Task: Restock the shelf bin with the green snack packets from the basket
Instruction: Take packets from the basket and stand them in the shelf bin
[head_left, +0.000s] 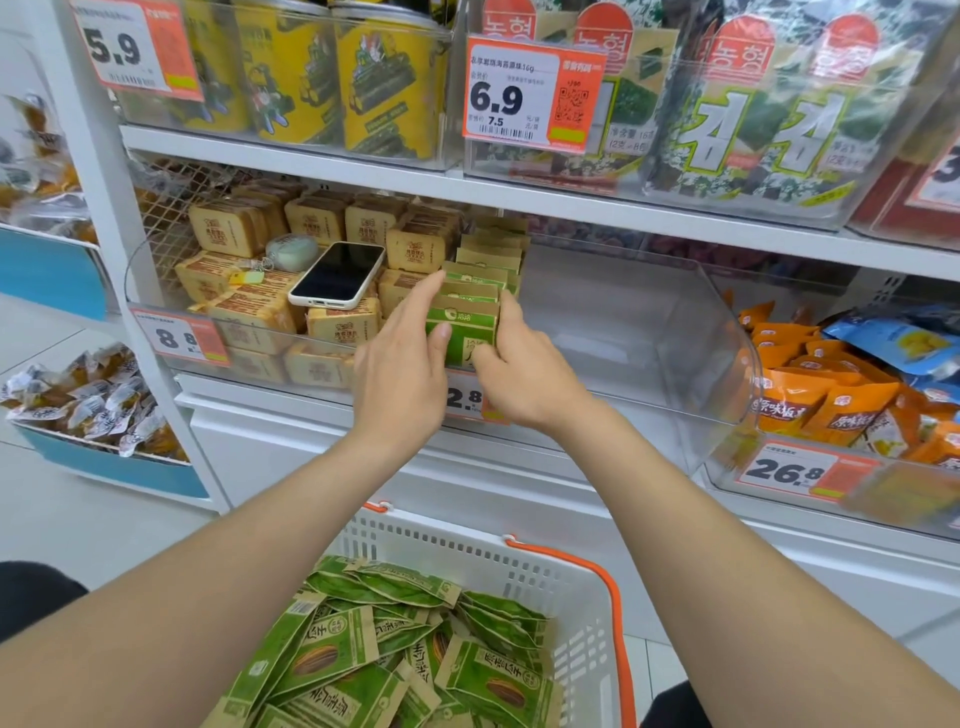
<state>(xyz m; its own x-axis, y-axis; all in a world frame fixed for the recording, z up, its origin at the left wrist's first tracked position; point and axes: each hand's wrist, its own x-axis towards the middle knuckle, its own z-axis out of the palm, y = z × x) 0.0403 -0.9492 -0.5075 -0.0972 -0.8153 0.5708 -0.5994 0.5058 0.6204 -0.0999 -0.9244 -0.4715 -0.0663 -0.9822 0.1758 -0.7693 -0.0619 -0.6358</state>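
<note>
Left hand (400, 376), right hand (524, 376) on packets (464, 319)

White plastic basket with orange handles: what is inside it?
A loose heap of green paper snack packets fills the white plastic basket. They cover its floor completely, and the left forearm hides its left edge, so nothing beneath or there can be seen.

Bright, even shop light, faint shadows, glare on the clear bin (675, 322), soft bowed edges.
</note>
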